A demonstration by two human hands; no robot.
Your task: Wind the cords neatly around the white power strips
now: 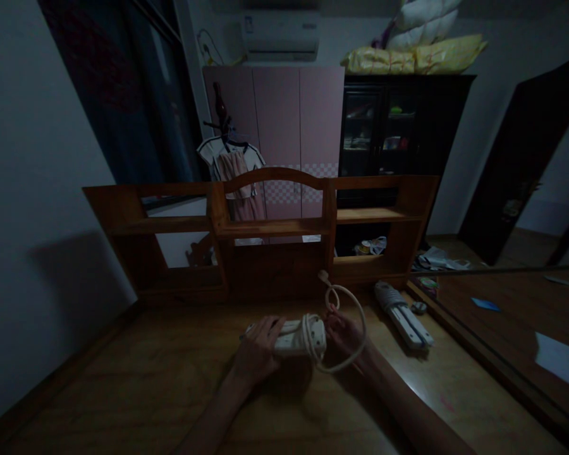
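Note:
My left hand point(260, 349) is wrapped round the left part of a white power strip point(289, 341), held just above the wooden desk. Several turns of its white cord point(309, 335) circle the right end of the strip. Close beside that end, my right hand point(342, 330) pinches the cord between closed fingers. A loose loop of cord swings round the right wrist, and the plug point(323, 276) sticks up above the fingers. Farther right lies a second white power strip point(405, 322), its grey-looking cord wound round the far end.
A wooden shelf unit point(275, 229) stands along the back of the desk point(171, 373). A small round object point(419, 308) sits beside the second strip. On the lower wooden surface to the right are a white paper sheet point(564, 360) and a blue packet point(485, 304). A wall point(38, 253) closes the left side.

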